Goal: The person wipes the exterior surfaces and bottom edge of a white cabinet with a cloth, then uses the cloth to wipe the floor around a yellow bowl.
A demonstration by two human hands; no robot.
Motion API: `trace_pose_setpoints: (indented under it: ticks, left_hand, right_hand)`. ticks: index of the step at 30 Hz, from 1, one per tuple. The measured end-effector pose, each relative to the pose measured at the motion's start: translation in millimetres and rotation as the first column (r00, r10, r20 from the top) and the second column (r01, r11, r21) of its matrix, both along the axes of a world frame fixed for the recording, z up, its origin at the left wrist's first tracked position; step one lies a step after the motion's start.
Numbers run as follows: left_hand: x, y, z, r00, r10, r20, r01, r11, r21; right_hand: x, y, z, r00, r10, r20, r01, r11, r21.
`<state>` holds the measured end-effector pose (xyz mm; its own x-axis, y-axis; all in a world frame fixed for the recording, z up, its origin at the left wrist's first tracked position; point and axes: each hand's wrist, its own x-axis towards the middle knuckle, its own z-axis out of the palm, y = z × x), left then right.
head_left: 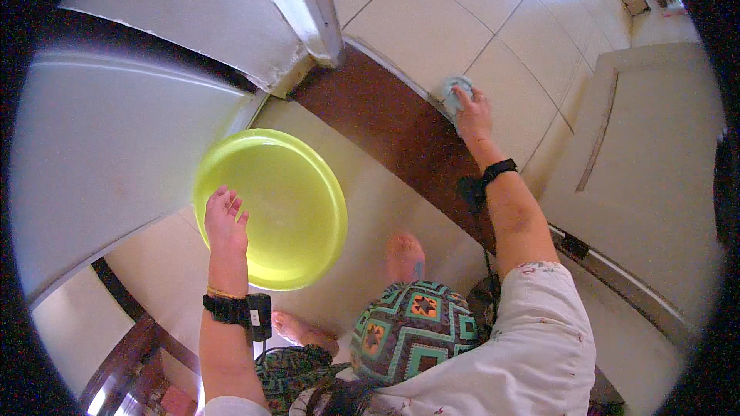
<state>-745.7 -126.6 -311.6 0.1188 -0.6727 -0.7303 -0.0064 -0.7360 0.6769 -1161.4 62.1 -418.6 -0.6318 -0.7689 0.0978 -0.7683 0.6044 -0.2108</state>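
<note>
My right hand [475,112] presses a light blue cloth [457,88] on the pale floor tiles, beside the edge of a dark red-brown threshold strip [393,121]. A round yellow-green plastic basin [283,208] stands on the floor to the left. My left hand [226,222] is over the basin's left side, its fingers apart and nothing in it. Whether it touches the rim I cannot tell. Each wrist wears a black strap, the left one with a small black box.
A white door frame post [321,17] meets the threshold's far left end. White door panels stand at the left [115,144] and right [642,144]. My bare feet [404,254] are on the floor near the threshold. Dark wooden furniture [130,352] is at the lower left.
</note>
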Motion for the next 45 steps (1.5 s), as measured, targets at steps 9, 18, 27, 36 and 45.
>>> trace_pose_setpoints:
  ticks: [9, 18, 27, 36, 45]
  left_hand:
    - [13, 6, -8, 0.998, 0.044, 0.05, -0.047, 0.997, 0.062]
    - [21, 10, -13, 0.997, 0.056, 0.053, -0.06, 0.995, 0.081]
    - [29, 10, -15, 0.991, 0.075, 0.107, -0.08, 0.996, 0.047]
    - [32, 8, -16, 0.995, 0.054, 0.085, -0.056, 0.998, 0.022]
    - [30, 11, -18, 1.0, 0.023, 0.006, -0.023, 0.998, 0.062]
  right_hand:
    - [168, -30, 26, 0.577, 0.814, 0.072, -0.807, 0.554, 0.205]
    - [158, -132, -47, 0.7, 0.7, 0.141, -0.708, 0.707, 0.006]
    - [146, -178, -42, 0.745, 0.651, 0.145, -0.661, 0.749, 0.04]
    - [34, -96, -39, 0.977, 0.185, 0.107, -0.176, 0.98, -0.092]
    - [226, 40, -36, 0.353, 0.856, 0.378, -0.886, 0.435, -0.158]
